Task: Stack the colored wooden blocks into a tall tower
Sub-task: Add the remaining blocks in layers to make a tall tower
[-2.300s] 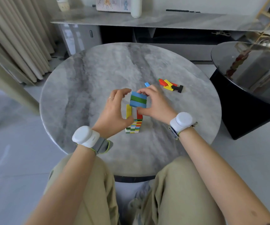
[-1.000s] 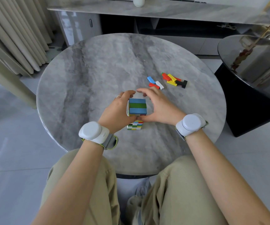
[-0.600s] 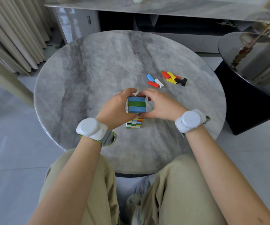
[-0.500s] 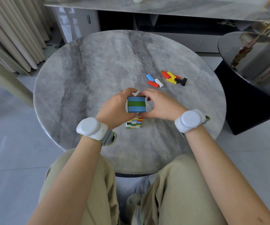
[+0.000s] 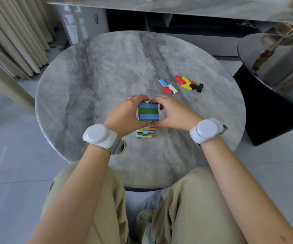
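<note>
My hands (image 5: 152,113) are wrapped around the tower (image 5: 148,120), so it blocks the gap between them. Loose blocks (image 5: 179,84) clutter the table (image 5: 89,76) ahead-right of my right hand. Left of my left hand and toward me: bare table.

Bright, even daylight; soft shadows, glare on the glossy black side table (image 5: 274,67); wide-angle bowing at edges
</note>
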Action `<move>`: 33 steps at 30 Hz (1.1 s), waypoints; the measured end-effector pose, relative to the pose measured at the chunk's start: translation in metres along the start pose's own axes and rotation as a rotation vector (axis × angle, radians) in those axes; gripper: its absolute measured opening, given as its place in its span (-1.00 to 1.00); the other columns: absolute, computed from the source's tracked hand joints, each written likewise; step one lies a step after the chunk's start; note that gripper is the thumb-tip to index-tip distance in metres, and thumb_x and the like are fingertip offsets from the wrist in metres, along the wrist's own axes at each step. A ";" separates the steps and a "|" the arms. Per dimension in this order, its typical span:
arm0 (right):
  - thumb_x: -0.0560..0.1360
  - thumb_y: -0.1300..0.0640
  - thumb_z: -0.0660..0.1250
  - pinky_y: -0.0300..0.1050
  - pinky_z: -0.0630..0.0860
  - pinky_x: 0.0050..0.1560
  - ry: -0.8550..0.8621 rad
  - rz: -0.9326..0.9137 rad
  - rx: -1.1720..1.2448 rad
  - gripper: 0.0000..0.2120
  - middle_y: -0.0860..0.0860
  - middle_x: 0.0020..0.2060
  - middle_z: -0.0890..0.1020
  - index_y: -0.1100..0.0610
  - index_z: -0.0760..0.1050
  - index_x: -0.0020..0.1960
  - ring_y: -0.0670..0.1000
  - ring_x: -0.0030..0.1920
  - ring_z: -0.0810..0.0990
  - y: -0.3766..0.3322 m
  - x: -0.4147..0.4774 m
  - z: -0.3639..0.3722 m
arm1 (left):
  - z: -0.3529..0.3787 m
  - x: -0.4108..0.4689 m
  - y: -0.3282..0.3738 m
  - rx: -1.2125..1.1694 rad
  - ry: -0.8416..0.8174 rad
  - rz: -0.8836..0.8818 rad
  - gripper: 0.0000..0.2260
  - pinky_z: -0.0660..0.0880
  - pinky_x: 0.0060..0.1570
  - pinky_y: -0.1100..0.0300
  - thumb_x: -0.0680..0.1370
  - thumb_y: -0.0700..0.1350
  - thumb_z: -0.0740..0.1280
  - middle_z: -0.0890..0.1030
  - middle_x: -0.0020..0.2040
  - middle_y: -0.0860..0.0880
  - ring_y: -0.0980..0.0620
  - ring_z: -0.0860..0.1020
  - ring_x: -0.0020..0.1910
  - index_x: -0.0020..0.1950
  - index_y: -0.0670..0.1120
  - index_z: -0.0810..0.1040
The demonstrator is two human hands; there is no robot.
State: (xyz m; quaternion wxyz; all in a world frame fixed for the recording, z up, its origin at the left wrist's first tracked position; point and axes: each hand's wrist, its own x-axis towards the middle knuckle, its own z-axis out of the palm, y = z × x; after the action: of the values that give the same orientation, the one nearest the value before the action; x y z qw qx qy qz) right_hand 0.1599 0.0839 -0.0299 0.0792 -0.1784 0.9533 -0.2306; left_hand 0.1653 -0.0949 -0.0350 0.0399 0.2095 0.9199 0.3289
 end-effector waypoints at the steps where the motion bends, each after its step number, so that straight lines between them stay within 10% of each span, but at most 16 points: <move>1: 0.32 -0.04 0.49 -0.08 0.46 0.10 -0.002 0.001 0.002 -0.42 -0.04 0.14 0.51 0.04 0.41 0.28 -0.06 0.05 0.48 0.000 0.000 0.000 | 0.000 0.000 0.000 0.003 -0.002 0.002 -0.41 0.48 0.10 0.08 0.38 -0.06 0.47 0.53 0.18 0.01 0.01 0.49 0.15 0.36 -0.03 0.36; 33: 0.30 -0.09 0.49 0.05 0.51 0.12 -0.026 0.050 0.023 -0.42 -0.04 0.12 0.55 0.03 0.43 0.25 -0.02 0.08 0.53 -0.001 0.001 0.001 | -0.004 0.003 0.001 0.016 -0.015 -0.007 -0.40 0.48 0.11 0.10 0.37 -0.02 0.49 0.56 0.15 0.07 0.02 0.50 0.16 0.37 0.00 0.35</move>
State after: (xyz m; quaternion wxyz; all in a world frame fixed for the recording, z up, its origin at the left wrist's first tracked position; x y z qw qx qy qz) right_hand 0.1597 0.0823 -0.0300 0.0995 -0.1567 0.9536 -0.2372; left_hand 0.1623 -0.0955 -0.0310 0.0462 0.2092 0.9230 0.3197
